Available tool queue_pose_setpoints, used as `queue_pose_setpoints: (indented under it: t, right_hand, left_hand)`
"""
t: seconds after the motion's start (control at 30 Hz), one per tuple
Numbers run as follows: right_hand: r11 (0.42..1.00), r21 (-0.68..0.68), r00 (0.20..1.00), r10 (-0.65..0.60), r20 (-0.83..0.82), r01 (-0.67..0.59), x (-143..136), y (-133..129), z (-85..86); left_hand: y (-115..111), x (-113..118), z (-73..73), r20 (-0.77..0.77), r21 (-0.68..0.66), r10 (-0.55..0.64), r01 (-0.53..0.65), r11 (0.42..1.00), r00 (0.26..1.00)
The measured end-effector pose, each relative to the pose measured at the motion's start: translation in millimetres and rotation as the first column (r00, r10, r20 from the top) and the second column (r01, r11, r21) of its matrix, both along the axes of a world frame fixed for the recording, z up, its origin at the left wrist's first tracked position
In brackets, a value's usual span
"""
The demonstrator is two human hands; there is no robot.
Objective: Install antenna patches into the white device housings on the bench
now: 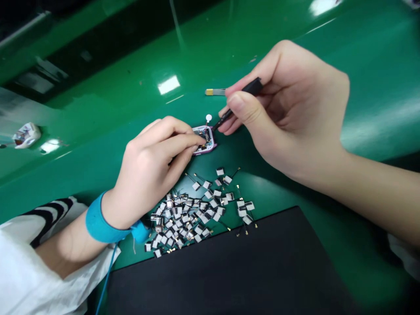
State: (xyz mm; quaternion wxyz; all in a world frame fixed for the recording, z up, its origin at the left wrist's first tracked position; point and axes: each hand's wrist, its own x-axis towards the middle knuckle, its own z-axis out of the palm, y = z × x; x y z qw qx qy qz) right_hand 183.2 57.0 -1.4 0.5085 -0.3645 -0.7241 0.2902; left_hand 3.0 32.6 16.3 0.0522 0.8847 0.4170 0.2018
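My left hand (157, 153) is closed at the left side of a small open smartwatch housing (211, 148), its fingertips pressing onto the circuit board inside. The housing has a pinkish rim, and a small white disc (208, 118) on a thin red wire sticks out past its far edge. My right hand (282, 105) grips a slim black pen-like tool (251, 89) between thumb and fingers. The tool's dark tip reaches the housing's upper right corner; whether it touches cannot be made out. A metal strip with a yellow end (209, 92) shows just behind my right fingers, partly hidden.
Many small black-and-white parts with short leads (187, 216) lie heaped on the green table mat (131, 105). A black flat sheet (223, 267) covers the near side. Another white housing (26, 134) sits at far left. A blue wrist strap (101, 218) trails a cord.
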Motion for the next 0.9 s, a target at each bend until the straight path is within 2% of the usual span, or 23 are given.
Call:
queue_pose_setpoints:
  t: [0.13,0.4,0.77,0.9]
  right_hand:
    - [1.000,-0.003,1.000,0.016,0.000,-0.016,0.2,-0.9,0.2]
    - [0.998,0.053,0.988,0.032,0.149,-0.041,1.8,-4.1,1.0]
    - [0.996,0.077,0.993,0.038,0.109,-0.047,0.9,-3.4,-0.2]
    - [0.996,0.082,0.985,0.032,0.170,-0.047,1.4,-3.4,-0.4]
  left_hand:
    - [0.0,0.0,0.1,-0.002,0.005,-0.002,0.002,1.000,1.000]
    - [0.3,0.8,0.3,-0.024,0.027,-0.007,0.008,1.000,1.000]
    - [-0.4,1.7,-0.2,-0.007,0.041,0.004,-0.004,0.999,1.000]
    - [-0.1,1.9,-0.8,-0.013,0.053,0.009,-0.008,0.999,1.000]
